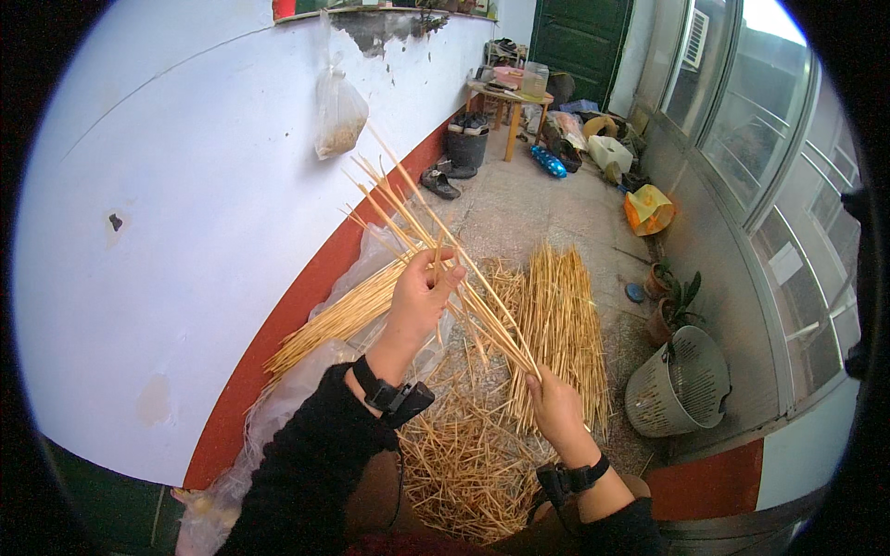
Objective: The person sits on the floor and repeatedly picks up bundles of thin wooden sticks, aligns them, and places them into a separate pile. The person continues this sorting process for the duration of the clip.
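Note:
A loose bunch of dry straw stalks (pixel 480 306) slants across the space before me, its thin tips fanned out to the upper left. My right hand (pixel 560 406) grips the gathered lower end between thumb and fingers. Farther up the bunch, my left hand (pixel 422 288) has its thumb and fingers bent about some stalks; how many it pinches is hidden. Below the hands, short broken straw (pixel 473 465) is heaped on the floor. A thick layer of long stalks (pixel 563 326) lies behind the right hand. Left of my left hand, another straw bundle (pixel 341 316) rests on clear plastic sheeting (pixel 361 260).
A perforated plastic basket (pixel 643 399) stands at the right near potted plants (pixel 664 316). A plastic bag (pixel 341 115) hangs on the left wall. Farther back are shoes (pixel 439 184), a bucket (pixel 466 149), a small wooden table (pixel 514 97) and a yellow-orange bag (pixel 648 210).

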Available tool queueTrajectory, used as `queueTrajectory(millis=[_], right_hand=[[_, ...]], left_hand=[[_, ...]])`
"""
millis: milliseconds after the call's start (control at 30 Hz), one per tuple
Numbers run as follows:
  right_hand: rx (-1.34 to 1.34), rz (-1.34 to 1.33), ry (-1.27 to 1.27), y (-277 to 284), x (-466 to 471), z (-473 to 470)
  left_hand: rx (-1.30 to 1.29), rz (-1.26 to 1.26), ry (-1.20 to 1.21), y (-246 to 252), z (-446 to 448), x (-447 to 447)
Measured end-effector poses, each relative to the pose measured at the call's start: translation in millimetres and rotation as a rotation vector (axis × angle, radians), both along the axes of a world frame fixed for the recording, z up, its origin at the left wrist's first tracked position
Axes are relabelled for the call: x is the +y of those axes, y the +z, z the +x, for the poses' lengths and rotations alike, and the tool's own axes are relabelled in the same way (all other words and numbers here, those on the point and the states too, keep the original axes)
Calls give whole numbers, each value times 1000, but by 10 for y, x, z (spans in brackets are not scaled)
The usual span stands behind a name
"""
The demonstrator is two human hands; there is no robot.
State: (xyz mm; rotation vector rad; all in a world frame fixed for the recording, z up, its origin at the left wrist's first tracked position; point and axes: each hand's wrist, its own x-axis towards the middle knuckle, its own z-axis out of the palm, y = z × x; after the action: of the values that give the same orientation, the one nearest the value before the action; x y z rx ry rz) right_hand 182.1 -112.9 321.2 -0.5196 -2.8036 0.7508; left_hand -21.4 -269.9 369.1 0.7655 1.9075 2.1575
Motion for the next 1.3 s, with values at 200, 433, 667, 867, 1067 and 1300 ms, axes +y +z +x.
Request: queueTrajectory(millis=[200, 433, 667, 867, 1067, 1300], right_hand=[[-6, 52, 8, 3, 12, 7], [-14, 40, 14, -22, 16, 35], [122, -48, -96, -138, 150, 4], [36, -97, -125, -64, 213, 54], [39, -120, -70, -19, 118, 47], [75, -243, -9, -17, 71, 19]], left_hand=[[230, -233, 114, -106, -16, 56], [373, -448, -33, -128, 364, 124], [553, -607, -585, -236, 873, 271], [111, -200, -108, -57, 304, 80], [-125, 107, -3, 36, -61, -58], [-36, -60, 25, -8, -73, -78]])
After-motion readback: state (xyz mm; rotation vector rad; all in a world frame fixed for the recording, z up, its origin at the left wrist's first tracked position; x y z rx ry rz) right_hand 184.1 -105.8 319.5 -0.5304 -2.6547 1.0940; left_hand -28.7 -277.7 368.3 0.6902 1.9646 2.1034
